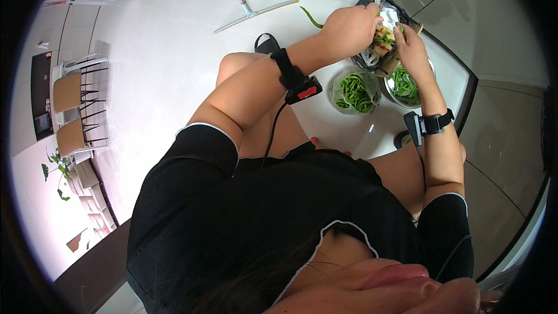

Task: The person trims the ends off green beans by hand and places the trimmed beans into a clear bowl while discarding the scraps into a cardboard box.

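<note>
My left hand (352, 28) is shut on a long green chili pepper (311, 16), whose curved end sticks out past the wrist side. My right hand (412, 50) is beside it, with its fingertips pinched around a small green piece (400, 29). Both hands hover over a waste bin lined with a black bag (364, 60). Inside the bin lie white tissue (389, 16), pale brown scraps (382, 47) and green bits. Nearer me, a clear plastic bag (335, 96) holds many green peppers (357, 91). A metal bowl (409, 105) of green peppers (403, 83) is partly hidden by my right forearm.
A floor squeegee (248, 12) lies across the pale tiled floor (165, 74) ahead to the left. Grey cabinet panels (501, 126) rise on the right, with a dark base edge (473, 80). Chairs (69, 91) and a sofa (89, 192) are far left. Cables run from my wrist devices.
</note>
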Motion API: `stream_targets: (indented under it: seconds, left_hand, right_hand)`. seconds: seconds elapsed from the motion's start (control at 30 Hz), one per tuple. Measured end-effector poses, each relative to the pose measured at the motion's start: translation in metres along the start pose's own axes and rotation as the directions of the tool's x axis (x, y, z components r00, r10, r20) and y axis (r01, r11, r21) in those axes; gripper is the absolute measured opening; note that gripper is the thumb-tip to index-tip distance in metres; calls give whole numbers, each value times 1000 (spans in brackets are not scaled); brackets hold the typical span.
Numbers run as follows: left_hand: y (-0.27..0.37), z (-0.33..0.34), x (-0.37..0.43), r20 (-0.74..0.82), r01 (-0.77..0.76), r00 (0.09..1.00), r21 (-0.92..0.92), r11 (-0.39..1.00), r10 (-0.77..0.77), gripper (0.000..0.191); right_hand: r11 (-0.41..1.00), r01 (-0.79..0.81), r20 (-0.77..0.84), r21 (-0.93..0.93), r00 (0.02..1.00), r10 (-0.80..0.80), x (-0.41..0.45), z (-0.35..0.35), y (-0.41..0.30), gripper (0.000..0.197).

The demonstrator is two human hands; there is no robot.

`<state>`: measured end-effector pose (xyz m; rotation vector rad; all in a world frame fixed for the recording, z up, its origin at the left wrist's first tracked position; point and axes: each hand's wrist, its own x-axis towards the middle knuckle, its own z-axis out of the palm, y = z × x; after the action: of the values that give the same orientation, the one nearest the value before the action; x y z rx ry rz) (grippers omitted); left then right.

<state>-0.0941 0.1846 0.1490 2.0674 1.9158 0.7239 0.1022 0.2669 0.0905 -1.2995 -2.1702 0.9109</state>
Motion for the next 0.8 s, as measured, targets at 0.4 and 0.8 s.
stream_targets:
  seconds: [0.4,0.8]
  left_hand:
    - [-11,7,-3,40,23,999,-107,994,-19,29]
    - [15,-4,10,200,188,973,-976,108,112,26]
  right_hand:
    - [999,-46,27,-16,999,46,-1,-4,-3,49]
    - [867,-224,417,445,909,21,-39,-25,-42,29]
